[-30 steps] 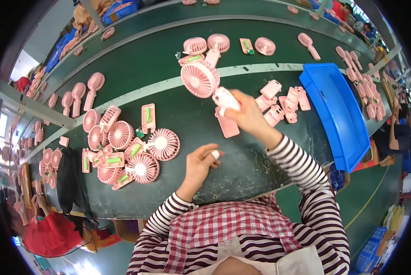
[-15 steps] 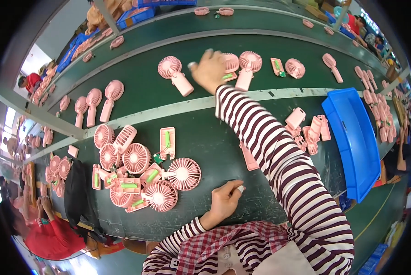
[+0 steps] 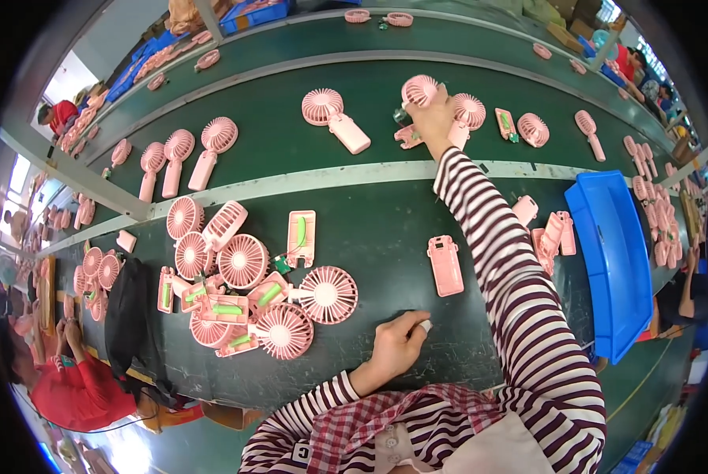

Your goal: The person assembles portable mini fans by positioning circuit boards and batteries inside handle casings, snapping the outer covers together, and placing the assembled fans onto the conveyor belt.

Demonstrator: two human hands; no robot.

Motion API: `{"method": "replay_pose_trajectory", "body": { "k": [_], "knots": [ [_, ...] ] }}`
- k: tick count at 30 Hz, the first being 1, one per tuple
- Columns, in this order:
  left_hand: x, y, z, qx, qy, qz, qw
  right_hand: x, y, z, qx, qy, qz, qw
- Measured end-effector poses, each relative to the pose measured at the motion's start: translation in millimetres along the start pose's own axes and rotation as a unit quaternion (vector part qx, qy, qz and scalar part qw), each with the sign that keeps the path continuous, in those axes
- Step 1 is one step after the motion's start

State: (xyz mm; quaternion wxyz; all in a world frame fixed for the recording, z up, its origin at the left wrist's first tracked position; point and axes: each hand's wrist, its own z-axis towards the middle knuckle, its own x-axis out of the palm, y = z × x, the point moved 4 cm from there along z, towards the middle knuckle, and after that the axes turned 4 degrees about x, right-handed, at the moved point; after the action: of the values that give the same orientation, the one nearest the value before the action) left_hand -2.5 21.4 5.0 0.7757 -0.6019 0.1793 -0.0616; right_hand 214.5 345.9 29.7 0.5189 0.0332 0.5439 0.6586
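My right hand (image 3: 433, 118) is stretched out over the far green belt, its fingers closed on a pink handheld fan (image 3: 419, 90) with an opened handle half. Part of that fan is hidden behind the hand. Just right of it lies another pink fan (image 3: 469, 110). My left hand (image 3: 397, 345) rests on the near bench with curled fingers and a white cover on the thumb tip; nothing shows in it. To its left is a heap of fan heads (image 3: 243, 261) and open handle halves with green batteries (image 3: 227, 310). A loose pink handle cover (image 3: 445, 266) lies ahead of it.
A blue bin (image 3: 606, 261) stands at the right beside more pink handle shells (image 3: 555, 235). A pale rail (image 3: 354, 172) divides bench from belt. More fans (image 3: 214, 142) line the belt. A person in red (image 3: 77, 391) sits at the left, near a dark cloth (image 3: 129, 332).
My right hand has come down on the pink fan, which is now tilted up in its fingers. The view has shifted slightly. My left hand stays on the bench.
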Motion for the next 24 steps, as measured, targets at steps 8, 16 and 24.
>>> {"method": "replay_pose_trajectory", "body": {
  "k": [8,16,24],
  "knots": [
    [3,8,-11,-0.019,0.021,0.011,1.000,-116,57,-54,0.074,0.241,0.550,0.796],
    [-42,9,13,-0.007,-0.202,-0.191,0.960,-172,71,-183,0.261,0.309,0.762,0.505],
    [7,23,-10,-0.228,0.089,-0.395,0.885,-182,59,-251,0.332,0.336,0.750,0.464]
  ]
}}
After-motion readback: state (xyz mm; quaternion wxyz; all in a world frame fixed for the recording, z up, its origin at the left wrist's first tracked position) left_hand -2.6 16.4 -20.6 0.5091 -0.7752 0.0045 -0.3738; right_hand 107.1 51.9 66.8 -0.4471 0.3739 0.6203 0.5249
